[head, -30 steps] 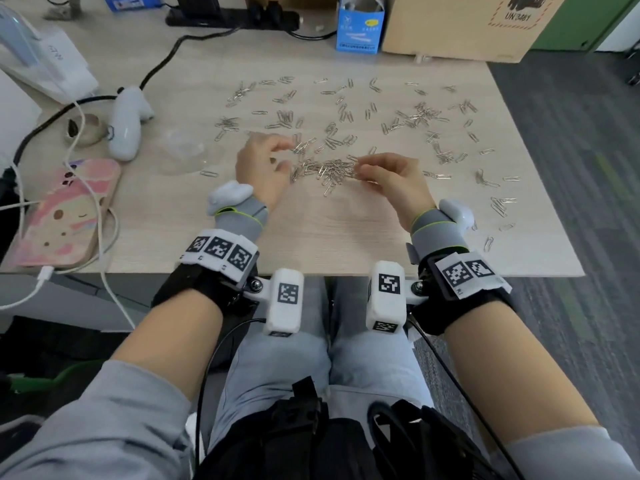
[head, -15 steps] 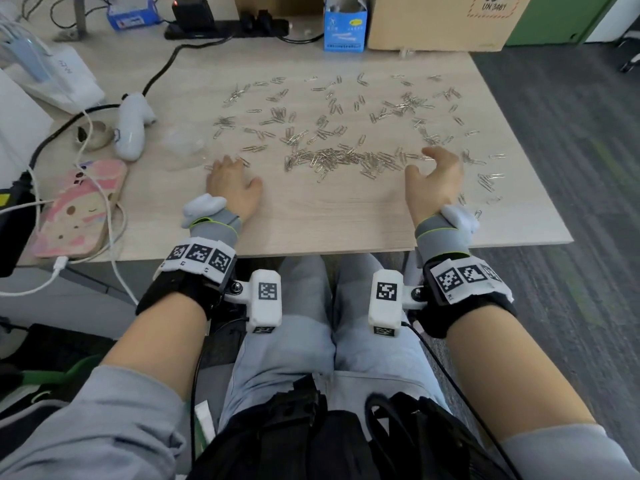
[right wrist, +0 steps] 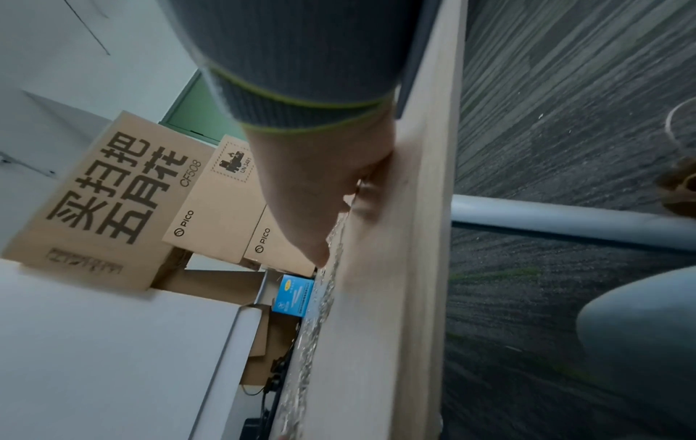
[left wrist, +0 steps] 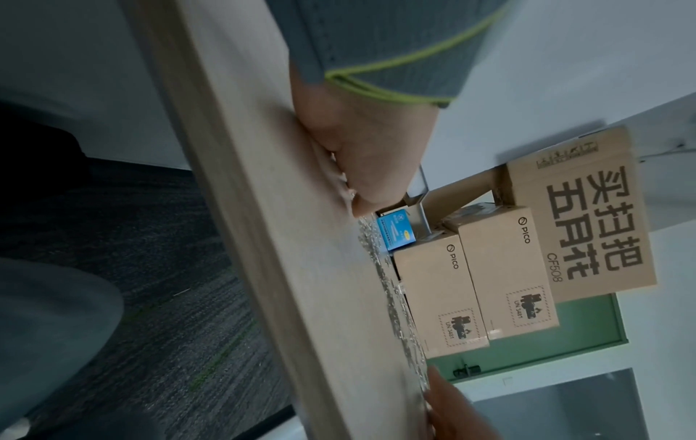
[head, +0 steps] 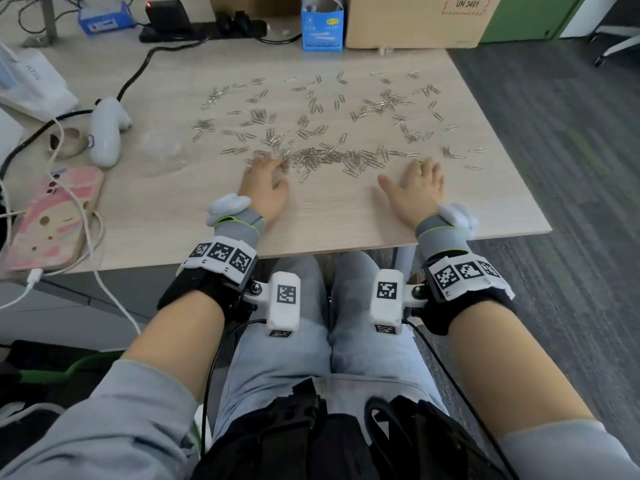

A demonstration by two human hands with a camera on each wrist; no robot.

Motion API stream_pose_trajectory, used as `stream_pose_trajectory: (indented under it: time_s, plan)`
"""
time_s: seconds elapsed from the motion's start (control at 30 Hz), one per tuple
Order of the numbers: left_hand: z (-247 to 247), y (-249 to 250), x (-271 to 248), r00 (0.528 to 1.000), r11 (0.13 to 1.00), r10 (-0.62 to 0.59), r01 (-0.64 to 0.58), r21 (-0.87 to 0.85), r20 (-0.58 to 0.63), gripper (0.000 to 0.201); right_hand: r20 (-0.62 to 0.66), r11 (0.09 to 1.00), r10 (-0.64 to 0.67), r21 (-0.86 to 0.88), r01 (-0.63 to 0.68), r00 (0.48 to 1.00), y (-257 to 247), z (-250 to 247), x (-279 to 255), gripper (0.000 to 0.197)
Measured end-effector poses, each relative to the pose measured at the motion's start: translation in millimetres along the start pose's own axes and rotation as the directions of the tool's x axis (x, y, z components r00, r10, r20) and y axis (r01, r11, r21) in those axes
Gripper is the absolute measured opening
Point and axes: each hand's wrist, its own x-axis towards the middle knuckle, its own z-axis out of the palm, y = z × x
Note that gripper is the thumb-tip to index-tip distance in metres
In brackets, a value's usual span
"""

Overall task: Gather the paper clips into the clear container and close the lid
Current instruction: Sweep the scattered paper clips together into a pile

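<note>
Paper clips [head: 332,157], loose on bench [head: 332,216]: raking stage.
We rest left hand [head: 265,188] and right hand [head: 417,188] flat, fingers extended, gripping nothing, flanking the heap; clear container [head: 161,152] waits at 10 o'clock.

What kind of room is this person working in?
Most likely an office or lab workroom. A wooden desk is strewn with paper clips, cardboard shipping boxes stand at its far edge, and grey carpet tiles cover the floor.

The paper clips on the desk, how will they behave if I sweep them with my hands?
The paper clips look thin and light, so they should slide readily on the smooth desk. In the heap they overlap, so some may tangle and drag together. Lying flat, single ones are probably fiddly to pinch.
</note>
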Motion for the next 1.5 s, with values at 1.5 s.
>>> stream_pose_trajectory:
  time_s: [1.5]
  plan:
    - [0.8,27.4,59.2,1.0,0.986,0.027,-0.024,-0.165,0.013,0.053,-0.131,0.987,0.158,-0.001,-0.159,0.979,5.5,-11.4,64.0,0.077]
